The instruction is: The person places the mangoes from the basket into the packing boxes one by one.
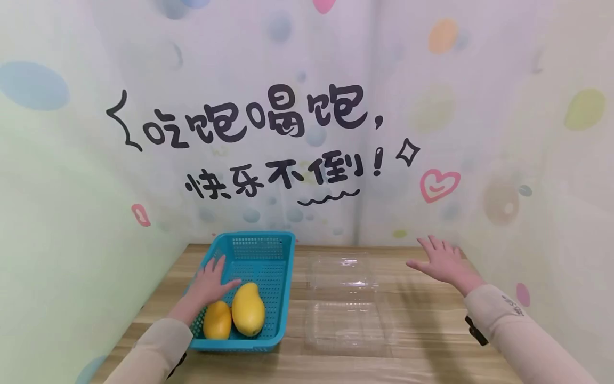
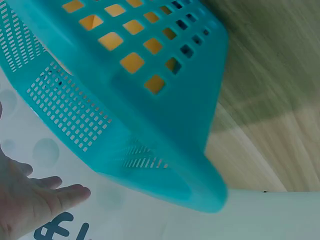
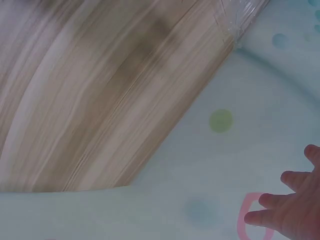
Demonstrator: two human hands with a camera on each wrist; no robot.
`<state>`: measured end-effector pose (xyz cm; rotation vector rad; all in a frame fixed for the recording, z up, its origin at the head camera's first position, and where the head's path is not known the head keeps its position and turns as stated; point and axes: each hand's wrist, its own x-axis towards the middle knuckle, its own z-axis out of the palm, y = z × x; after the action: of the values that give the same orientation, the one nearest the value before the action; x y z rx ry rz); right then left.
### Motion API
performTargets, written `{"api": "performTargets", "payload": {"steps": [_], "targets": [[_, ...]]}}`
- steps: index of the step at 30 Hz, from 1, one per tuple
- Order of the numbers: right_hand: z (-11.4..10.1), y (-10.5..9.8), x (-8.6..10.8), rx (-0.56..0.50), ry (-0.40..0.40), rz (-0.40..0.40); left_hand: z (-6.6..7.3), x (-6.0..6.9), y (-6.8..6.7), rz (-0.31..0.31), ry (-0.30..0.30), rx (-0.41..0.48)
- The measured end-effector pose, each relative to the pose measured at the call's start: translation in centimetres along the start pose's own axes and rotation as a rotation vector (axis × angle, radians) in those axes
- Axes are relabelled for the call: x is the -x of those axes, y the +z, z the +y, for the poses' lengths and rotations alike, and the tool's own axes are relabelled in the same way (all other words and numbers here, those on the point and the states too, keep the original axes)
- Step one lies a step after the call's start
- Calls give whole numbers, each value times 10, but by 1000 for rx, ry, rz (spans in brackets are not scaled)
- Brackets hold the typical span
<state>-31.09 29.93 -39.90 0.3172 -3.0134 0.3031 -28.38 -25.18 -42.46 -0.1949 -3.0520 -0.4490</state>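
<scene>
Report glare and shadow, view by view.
Head: bright glints on the clear box, soft shadow streaking the table; left wrist: a shadow on the table beside the basket; right wrist: blurry dark patches on the table, glints on clear plastic up top.

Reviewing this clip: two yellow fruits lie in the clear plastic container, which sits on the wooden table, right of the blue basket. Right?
Not quite: the head view shows both fruits in the blue basket, not in the clear container. The rest holds.

2 pale beige sleeves (image 1: 523,333), the right bearing small dark lettering (image 1: 513,305), each show a black piece (image 1: 476,331) underneath.
</scene>
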Motion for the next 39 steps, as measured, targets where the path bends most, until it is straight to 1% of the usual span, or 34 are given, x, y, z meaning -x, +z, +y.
{"api": "performTargets", "payload": {"steps": [3, 6, 8, 12, 14, 16, 19, 23, 25, 29, 31, 33, 35, 37, 39], "targets": [[-2, -1, -1, -34, -7, -1, -1, 0, -1, -27, -2, 34], [-6, 0, -1, -88, -24, -1, -1, 0, -3, -66, -37, 56], [-8, 5, -1, -94, -47, 12, 0, 1, -5, -107, -71, 66], [-12, 24, 3, -94, -106, 62, 2, 4, -6, -179, -126, 72], [-15, 36, 6, -103, -121, 86, 3, 6, -5, -188, -132, 78], [-19, 46, 9, -139, -123, 94, 4, 7, -4, -186, -133, 89], [-25, 57, 16, -177, -102, 79, 5, 8, -2, -165, -127, 105], [-32, 65, 27, -217, -65, 37, 6, 8, 4, -90, -117, 114], [-35, 68, 32, -245, -49, 21, 4, 7, 8, -26, -89, 97], [-40, 77, 38, -287, -24, 24, -3, 7, 17, 138, -17, 33], [-42, 82, 40, -317, -12, 39, -9, 7, 20, 220, -5, 21], [-44, 86, 41, -349, -4, 57, -14, 8, 22, 262, -12, 41], [-45, 89, 42, -392, 4, 64, -16, 9, 22, 269, -8, 51], [-46, 92, 43, -418, 19, 62, -16, 10, 22, 228, -7, 76], [-46, 95, 45, -433, 33, 57, -14, 11, 22, 164, -14, 92]]}}
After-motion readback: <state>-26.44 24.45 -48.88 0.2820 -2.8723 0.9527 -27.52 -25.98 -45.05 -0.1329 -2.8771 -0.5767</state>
